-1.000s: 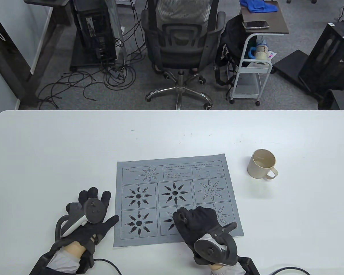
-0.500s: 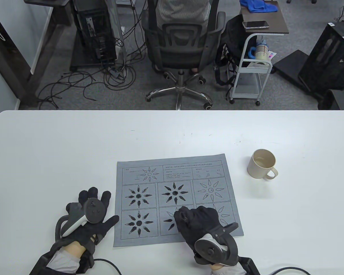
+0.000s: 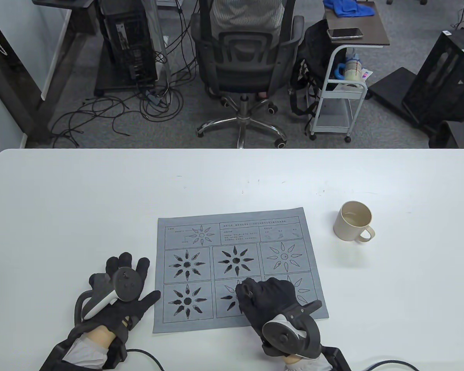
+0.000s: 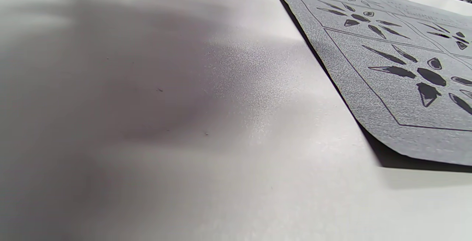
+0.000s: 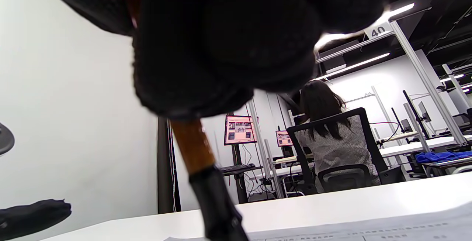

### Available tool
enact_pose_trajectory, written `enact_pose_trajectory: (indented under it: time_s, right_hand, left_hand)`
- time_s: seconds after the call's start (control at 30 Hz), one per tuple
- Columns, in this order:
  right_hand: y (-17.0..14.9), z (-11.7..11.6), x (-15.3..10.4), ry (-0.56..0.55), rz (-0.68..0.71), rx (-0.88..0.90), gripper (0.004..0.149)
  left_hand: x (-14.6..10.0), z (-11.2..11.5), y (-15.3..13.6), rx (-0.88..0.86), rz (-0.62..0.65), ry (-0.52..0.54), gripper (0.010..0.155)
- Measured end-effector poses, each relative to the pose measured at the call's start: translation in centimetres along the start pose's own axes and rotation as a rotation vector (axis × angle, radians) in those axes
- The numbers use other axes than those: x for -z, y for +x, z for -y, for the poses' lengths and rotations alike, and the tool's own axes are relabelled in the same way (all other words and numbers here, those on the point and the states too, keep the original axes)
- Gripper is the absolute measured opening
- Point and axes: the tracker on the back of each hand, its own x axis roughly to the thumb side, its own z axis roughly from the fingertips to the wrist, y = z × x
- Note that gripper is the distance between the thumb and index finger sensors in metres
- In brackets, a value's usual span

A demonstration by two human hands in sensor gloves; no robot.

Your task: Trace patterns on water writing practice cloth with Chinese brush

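A grey water writing cloth (image 3: 236,247) with sunburst patterns lies flat on the white table (image 3: 100,201); its edge also shows in the left wrist view (image 4: 387,60). Three patterns look fully darkened. My right hand (image 3: 265,299) rests over the bottom middle pattern and grips a Chinese brush; the right wrist view shows its brown handle and black ferrule (image 5: 206,182) pointing down at the cloth. The brush tip is hidden. My left hand (image 3: 121,290) lies flat on the table, fingers spread, just left of the cloth.
A beige mug (image 3: 353,221) stands on the table right of the cloth. Beyond the far table edge are an office chair (image 3: 243,69) with a seated person, a small cart (image 3: 344,77) and floor cables.
My right hand has shifted very slightly over the bottom middle pattern. The left hand and cloth have not moved.
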Motion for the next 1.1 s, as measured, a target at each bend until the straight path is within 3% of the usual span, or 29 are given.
enact_pose_trajectory:
  time_s: [1.1]
  right_hand:
    - [-0.46, 0.25, -0.01, -0.029, -0.037, -0.022, 0.035]
  left_hand:
    - [-0.03, -0.04, -0.04, -0.001, 0.001, 0.004, 0.082]
